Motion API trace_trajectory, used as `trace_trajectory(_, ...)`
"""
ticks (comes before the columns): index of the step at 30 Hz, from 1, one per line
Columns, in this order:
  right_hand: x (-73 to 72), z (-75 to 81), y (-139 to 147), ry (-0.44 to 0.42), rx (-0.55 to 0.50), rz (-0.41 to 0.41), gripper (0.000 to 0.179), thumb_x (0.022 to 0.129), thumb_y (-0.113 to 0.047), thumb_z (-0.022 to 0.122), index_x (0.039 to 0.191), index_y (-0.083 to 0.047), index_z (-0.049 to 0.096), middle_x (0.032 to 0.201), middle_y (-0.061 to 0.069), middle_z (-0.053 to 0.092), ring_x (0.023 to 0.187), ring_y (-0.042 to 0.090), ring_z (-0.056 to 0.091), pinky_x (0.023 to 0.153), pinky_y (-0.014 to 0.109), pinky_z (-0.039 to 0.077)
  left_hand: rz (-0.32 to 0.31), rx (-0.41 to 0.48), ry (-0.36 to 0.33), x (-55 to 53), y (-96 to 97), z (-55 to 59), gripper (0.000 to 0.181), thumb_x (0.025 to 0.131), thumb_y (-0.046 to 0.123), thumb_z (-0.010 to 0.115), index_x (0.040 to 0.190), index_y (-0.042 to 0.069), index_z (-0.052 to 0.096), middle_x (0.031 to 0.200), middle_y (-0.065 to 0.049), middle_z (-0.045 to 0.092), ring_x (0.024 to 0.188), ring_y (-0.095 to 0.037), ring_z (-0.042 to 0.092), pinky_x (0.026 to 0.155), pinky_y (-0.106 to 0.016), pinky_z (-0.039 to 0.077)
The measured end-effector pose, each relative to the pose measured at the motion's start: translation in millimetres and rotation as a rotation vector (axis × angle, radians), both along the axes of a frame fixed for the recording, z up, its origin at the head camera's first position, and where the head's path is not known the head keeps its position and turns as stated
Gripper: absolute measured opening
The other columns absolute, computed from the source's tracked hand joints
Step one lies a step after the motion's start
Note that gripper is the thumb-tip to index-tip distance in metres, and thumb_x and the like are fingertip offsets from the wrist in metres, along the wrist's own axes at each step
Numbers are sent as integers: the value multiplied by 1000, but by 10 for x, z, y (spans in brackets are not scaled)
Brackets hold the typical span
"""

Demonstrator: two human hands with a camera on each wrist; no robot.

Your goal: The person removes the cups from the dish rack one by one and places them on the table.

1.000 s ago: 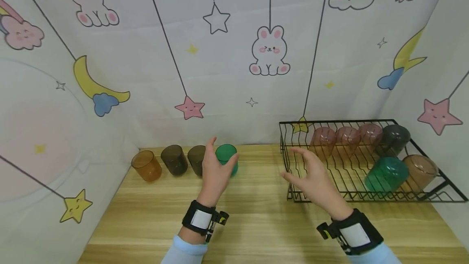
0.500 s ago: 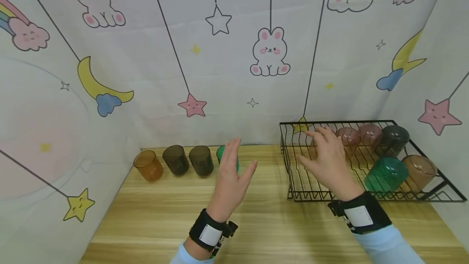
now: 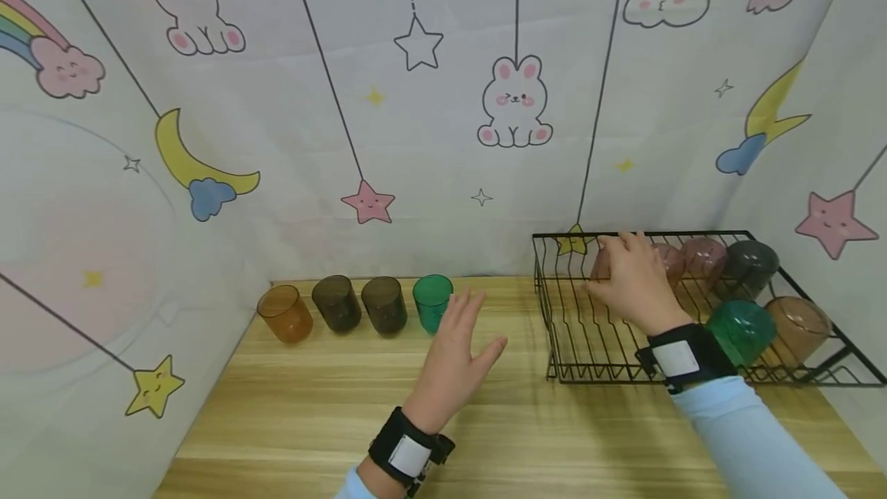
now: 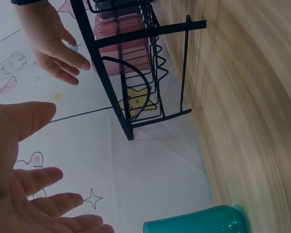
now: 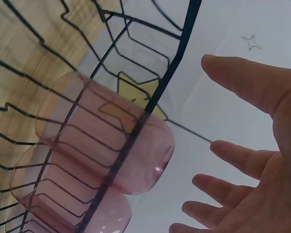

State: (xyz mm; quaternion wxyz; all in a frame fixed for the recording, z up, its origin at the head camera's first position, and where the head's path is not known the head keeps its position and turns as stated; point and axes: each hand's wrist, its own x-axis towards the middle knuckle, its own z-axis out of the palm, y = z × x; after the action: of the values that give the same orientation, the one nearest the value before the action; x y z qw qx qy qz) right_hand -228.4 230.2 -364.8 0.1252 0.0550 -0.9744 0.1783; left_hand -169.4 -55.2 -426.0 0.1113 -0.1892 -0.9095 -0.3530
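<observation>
My right hand [image 3: 637, 283] hovers over the back left of the black wire rack [image 3: 603, 383]. In the right wrist view, its fingers are spread and stand apart from the nearest pink glass [image 5: 153, 158], which lies bottom-up in the rack. The hand partly covers that glass in the head view. My left hand [image 3: 453, 364] is held over the table, thumb and fingers extended, with nothing in its grasp. It is nearest to an upright green glass [image 3: 431, 306], whose right edge it slightly overlaps in the head view.
Left of the green glass stand two dark brown glasses [image 3: 384, 308] and an amber glass [image 3: 286, 316]. Inside the rack are more pink glasses [image 3: 705, 256], a grey glass [image 3: 751, 266], another green glass [image 3: 743, 329] and an amber-pink glass [image 3: 800, 326]. A patterned cloth [image 3: 450, 137] hangs behind.
My right hand has moved right and back, from the rack's left side to over the pink glass. My left hand has moved right and nearer, uncovering a brown glass and most of the green glass.
</observation>
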Motion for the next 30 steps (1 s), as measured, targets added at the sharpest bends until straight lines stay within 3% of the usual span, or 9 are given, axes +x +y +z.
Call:
trace_trajectory(9, -196, -64, 85, -118, 53, -45, 83, 77, -28, 75, 142, 1, 33, 145, 36, 21, 134, 58, 9, 103, 73, 12, -12, -76, -108, -8, 12, -92, 71, 87, 46, 61, 146, 20, 31, 154, -7, 24, 144, -29, 14, 111, -51, 28)
trace_trajectory(15, -258, -143, 115, -127, 77, -25, 85, 77, -23, 74, 145, 0, 28, 145, 38, 19, 132, 60, 12, 98, 74, 20, -18, -98, -105, -15, 11, -115, 71, 87, 48, 61, 146, 18, 33, 154, -7, 25, 144, -30, 15, 111, -50, 29)
trace_trajectory(21, -290, -184, 115, -108, 100, -20, 80, 78, -19, 72, 143, -1, 31, 143, 39, 21, 131, 60, 15, 100, 72, 20, -16, -110, -99, -23, 6, -129, 71, 87, 48, 61, 145, 18, 35, 153, -11, 27, 144, -31, 16, 111, -50, 29)
trace_trajectory(30, -285, -201, 100, -158, 120, -2, 74, 76, -7, 72, 140, -1, 37, 141, 38, 26, 127, 58, 25, 96, 70, 30, -10, -120, -110, -17, -5, -149, 69, 86, 49, 62, 142, 17, 38, 153, -9, 27, 143, -31, 17, 112, -49, 28)
